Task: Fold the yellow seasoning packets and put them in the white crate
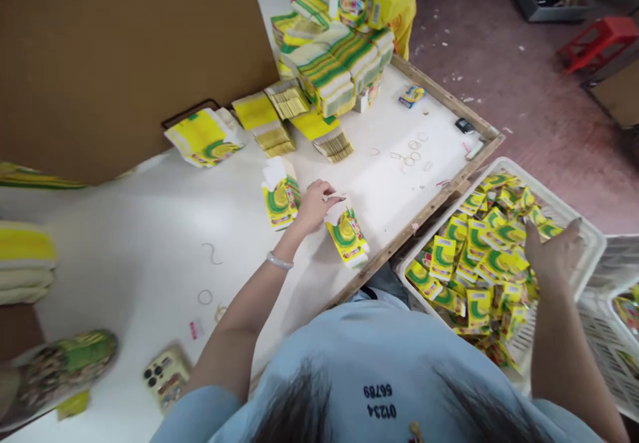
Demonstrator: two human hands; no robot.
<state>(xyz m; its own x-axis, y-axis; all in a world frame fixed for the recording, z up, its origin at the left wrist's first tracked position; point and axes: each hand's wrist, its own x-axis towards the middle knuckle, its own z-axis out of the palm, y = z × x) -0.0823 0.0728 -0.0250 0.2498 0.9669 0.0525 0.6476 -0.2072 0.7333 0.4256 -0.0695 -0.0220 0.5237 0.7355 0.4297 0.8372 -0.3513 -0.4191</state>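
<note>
My left hand (314,207) is closed in a pinch at the white top flap of a small yellow-and-green carton (347,238) near the table's front edge. A second carton (280,202), its white flaps raised, stands just left of that hand. My right hand (552,250) reaches into the right side of a white plastic basket (592,257). Its thumb and fingers are spread above a heap of small yellow-and-green packets (476,243), and I see nothing held in it. Some fingertips are hard to make out among the packets.
Flat carton stacks (269,127) and bundled cartons (334,64) lie at the table's back. Rubber bands (412,157), a small blue box (412,96) and a phone (167,376) lie on the table (150,230). Someone's patterned sleeve (64,370) shows at left. A wooden rim (424,223) edges the table.
</note>
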